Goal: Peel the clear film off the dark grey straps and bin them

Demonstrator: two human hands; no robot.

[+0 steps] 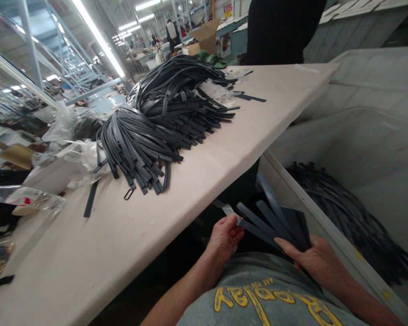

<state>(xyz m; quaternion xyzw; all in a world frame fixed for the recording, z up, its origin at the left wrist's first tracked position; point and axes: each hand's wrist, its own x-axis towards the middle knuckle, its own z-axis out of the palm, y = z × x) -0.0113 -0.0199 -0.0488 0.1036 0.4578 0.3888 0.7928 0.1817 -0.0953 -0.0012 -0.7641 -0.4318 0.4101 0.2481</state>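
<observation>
In the head view, the right hand [313,261] closes around a bunch of dark strips [293,225] above the lap, gathering one end so the rest seem free to splay. The left hand's [223,234] fingers pinch a strip's tip by a white scrap [228,209], apparently steadying it. A bench [245,131] carries a heap of similar strips [163,108]; a bin [357,140] beside it contains more.
</observation>
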